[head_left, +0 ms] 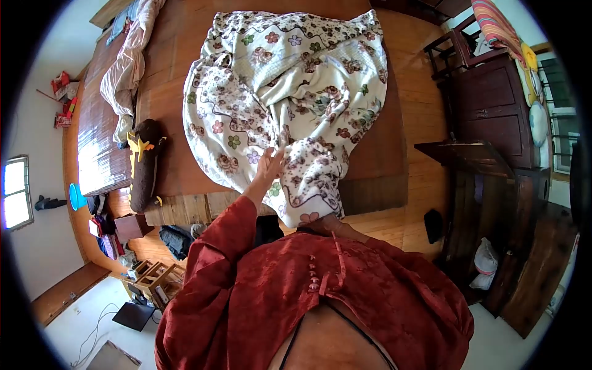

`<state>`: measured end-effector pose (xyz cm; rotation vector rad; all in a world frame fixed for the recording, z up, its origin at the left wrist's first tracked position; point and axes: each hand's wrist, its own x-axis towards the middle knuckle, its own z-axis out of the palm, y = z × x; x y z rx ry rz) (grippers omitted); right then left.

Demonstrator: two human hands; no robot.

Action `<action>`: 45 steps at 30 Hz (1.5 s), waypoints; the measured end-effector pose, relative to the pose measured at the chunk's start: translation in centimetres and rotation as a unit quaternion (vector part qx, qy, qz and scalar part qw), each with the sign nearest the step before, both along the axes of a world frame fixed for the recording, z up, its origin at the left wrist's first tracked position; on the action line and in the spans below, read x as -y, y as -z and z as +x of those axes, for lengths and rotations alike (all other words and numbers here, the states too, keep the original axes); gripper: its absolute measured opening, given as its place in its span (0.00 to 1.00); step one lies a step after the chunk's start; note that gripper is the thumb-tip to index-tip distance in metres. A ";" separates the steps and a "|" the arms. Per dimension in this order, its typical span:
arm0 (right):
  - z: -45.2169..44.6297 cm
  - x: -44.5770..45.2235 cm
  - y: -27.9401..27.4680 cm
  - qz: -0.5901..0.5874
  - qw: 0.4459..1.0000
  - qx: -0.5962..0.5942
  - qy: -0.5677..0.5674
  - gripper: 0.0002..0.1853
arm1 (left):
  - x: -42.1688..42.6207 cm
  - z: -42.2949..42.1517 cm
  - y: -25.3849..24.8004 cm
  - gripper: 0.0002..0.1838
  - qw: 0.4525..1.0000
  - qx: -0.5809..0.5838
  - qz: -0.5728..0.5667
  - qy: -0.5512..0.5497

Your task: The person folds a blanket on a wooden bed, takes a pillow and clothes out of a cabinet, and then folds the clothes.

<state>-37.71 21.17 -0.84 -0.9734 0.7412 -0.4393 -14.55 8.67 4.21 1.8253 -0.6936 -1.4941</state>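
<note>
A cream blanket (pixel 240 129) with brown, red, green and purple flower prints lies rumpled on a brown wooden platform (pixel 179 135). Folds gather toward its middle, and its near end hangs over the platform's front edge against my body. My left hand (pixel 267 169) pinches a fold near the blanket's centre, fingers pointing away from me. Low at the hanging end, my right hand (pixel 330 226) is against the cloth; the blanket covers its fingers, so their grip cannot be seen.
A dark brown plush bolster (pixel 145 166) with yellow parts lies at the platform's left edge, near crumpled pale bedding (pixel 126 80). Right stands a dark wooden cabinet (pixel 487 105) with an open door panel (pixel 465 158). Boxes and clothes sit on the floor at left.
</note>
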 end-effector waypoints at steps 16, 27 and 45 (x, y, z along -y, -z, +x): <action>-4.9 3.2 -6.4 -0.064 0.983 -0.171 -0.022 0.23 | 0.0 5.0 -6.3 0.13 0.878 -0.409 -0.127 -0.213; -2.7 9.2 -7.1 -0.195 0.911 -0.353 -0.082 0.26 | -13.6 8.4 -9.2 0.34 0.811 -0.516 -0.132 -0.244; 3.6 5.2 -8.3 -0.368 0.823 -0.381 -0.206 0.16 | -21.4 19.5 -15.3 0.29 0.788 -0.491 -0.226 -0.296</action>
